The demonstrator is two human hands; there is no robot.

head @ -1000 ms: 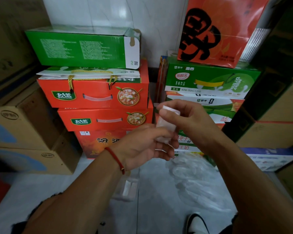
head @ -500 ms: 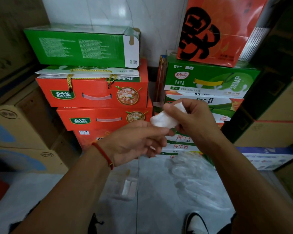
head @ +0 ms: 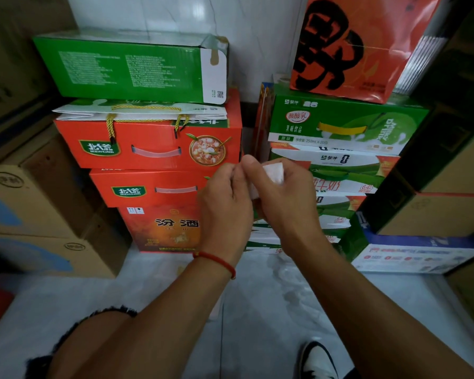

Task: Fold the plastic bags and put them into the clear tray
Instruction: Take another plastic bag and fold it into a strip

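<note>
Head view: left hand (head: pixel 225 198) and right hand (head: pixel 282 198) raised together, touching, both pinching a small folded plastic bag (head: pixel 273 172) between them at chest height. Loose plastic bags (head: pixel 293 285) heaped on pale floor (head: pixel 121 294) below right forearm. Beyond, stacked red boxes (head: pixel 148 149) and green cartons (head: pixel 340 127) against wall.

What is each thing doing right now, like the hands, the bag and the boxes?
Left hand: fingers curled, pinching the bag's edge.
Right hand: fingers curled, gripping the bag.
Folded plastic bag: a small white packet held up between both hands.
Loose plastic bags: lying crumpled on the floor.
Green box: lying on top, its end flap taped shut.
Red boxes: closed, stacked.
</note>
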